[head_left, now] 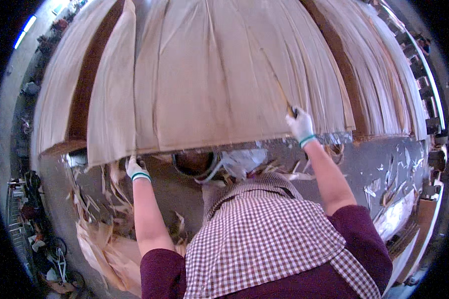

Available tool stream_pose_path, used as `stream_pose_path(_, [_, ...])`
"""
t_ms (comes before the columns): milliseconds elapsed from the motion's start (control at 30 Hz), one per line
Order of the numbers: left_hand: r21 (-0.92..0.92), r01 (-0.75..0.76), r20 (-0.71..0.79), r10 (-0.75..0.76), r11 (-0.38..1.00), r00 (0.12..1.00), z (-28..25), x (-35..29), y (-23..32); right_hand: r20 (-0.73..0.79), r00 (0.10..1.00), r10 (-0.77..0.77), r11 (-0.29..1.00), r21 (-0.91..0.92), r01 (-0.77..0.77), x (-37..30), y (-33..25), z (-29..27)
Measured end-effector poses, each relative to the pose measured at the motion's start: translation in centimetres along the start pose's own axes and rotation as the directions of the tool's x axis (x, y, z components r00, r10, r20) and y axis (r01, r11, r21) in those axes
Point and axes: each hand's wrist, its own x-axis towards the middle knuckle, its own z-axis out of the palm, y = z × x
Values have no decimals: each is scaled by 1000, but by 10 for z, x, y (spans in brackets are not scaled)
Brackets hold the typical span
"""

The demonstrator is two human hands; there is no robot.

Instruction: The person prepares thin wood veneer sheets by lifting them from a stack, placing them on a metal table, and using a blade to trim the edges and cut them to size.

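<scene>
A wide pale wood veneer sheet [189, 89] lies spread before me, wavy with long creases, on top of a stack. My left hand [136, 168], in a white glove with a green cuff, is closed on the sheet's near edge at the left; its fingertips are partly hidden. My right hand [301, 125], gloved alike, is over the right part of the sheet. It is wrapped around the dark handle of a long thin yellowish stick [282, 92], which points away and to the left across the veneer. The stick's far end is hard to make out.
More veneer stacks stand at the left [67, 84] and right [379, 74], with brown gaps between. Below the near edge are a dark round bucket [194, 162] and a clear plastic bag [243, 162]. Torn veneer scraps [110, 249] litter the floor. A bicycle [61, 261] stands lower left.
</scene>
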Motion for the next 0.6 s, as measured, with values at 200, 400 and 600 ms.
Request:
stream_pose_path(200, [276, -64, 217, 3, 959, 976, -7, -117, -46, -33, 998, 55, 944, -323, -62, 39, 32, -21])
stream_pose_path(400, [462, -282, 717, -166, 841, 677, 7, -193, -131, 42, 993, -110, 855, -506, 116, 1, 10, -32])
stream_pose_path(600, [409, -892, 912, -119, 193, 392, 50, -209, -244, 200, 918, -343, 939, 99, 329, -99, -48, -8])
